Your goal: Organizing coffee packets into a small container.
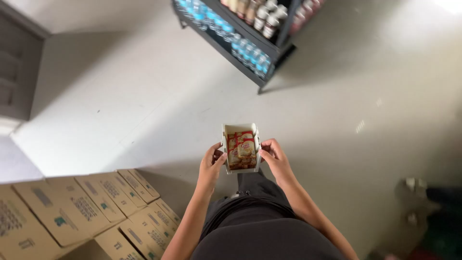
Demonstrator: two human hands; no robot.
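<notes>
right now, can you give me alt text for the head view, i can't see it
Seen from above, a person's left hand and right hand hold a small white bin of red-and-tan packets over a pale floor. Cardboard boxes lie lower left; a dark shelf rack of bottles stands ahead.

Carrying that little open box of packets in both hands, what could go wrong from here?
The small box is open-topped, so tilting it could spill the packets. The left hand and right hand grip only its sides, so it might slip. The stacked cardboard cartons beside the person could be bumped.
</notes>
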